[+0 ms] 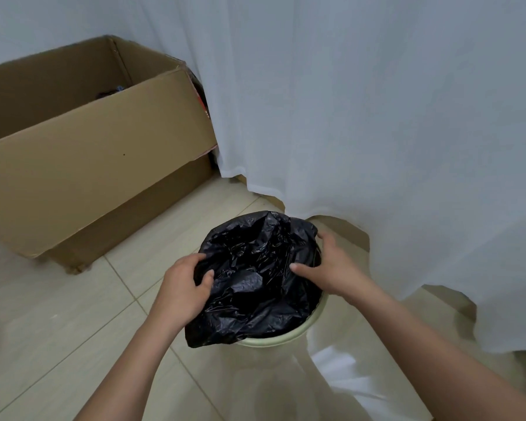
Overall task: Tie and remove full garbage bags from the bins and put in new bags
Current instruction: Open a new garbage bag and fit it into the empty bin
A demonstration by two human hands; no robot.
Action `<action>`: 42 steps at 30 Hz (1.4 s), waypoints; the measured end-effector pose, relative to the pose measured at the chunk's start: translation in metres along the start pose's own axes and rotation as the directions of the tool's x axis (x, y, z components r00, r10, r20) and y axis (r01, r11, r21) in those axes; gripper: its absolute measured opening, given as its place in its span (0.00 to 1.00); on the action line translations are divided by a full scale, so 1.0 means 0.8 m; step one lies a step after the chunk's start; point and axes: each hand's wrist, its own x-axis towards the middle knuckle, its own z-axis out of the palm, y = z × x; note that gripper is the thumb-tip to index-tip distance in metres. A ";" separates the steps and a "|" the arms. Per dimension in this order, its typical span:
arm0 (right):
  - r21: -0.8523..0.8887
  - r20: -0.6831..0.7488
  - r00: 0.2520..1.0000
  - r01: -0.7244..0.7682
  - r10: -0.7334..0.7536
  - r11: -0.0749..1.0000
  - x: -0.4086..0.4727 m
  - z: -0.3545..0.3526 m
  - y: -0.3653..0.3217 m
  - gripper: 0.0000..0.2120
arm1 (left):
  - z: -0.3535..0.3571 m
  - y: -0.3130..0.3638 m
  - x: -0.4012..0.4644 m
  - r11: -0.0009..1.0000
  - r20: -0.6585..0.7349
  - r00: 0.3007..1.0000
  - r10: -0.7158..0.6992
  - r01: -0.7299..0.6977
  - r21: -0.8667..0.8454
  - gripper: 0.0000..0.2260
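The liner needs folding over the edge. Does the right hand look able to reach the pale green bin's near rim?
Probably yes: the right hand rests beside the pale green bin, whose near rim lies bare.

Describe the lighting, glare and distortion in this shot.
Head view: soft, even light with faint shadows; small glints on the crinkled black bag, which both hands, left and right, grip; wide-angle bending curves the box edges; the curtain looks washed out.
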 end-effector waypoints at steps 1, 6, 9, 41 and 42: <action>0.003 -0.017 0.999 0.052 -0.051 0.999 0.001 0.000 0.001 0.43 | 0.001 0.000 0.001 1.000 -0.012 1.000 -0.002 0.003 0.013 0.15; 0.211 -0.205 0.971 0.168 -0.124 0.963 0.012 -0.003 -0.009 0.33 | -0.006 -0.005 0.000 0.993 -0.138 0.985 -0.099 0.107 0.055 0.04; 0.131 -0.192 0.974 0.149 -0.123 0.980 0.012 0.003 -0.011 0.33 | -0.003 -0.009 0.001 0.997 -0.108 0.994 -0.034 0.042 0.072 0.13; 0.200 -0.238 0.965 0.157 -0.108 0.967 0.029 0.001 0.002 0.10 | 0.018 -0.007 -0.003 0.944 0.074 0.988 0.135 -0.151 0.294 0.38; 0.215 -0.258 0.962 0.150 -0.092 0.965 0.032 -0.001 0.003 0.08 | 0.019 -0.006 -0.003 0.948 0.078 0.988 0.133 -0.150 0.281 0.38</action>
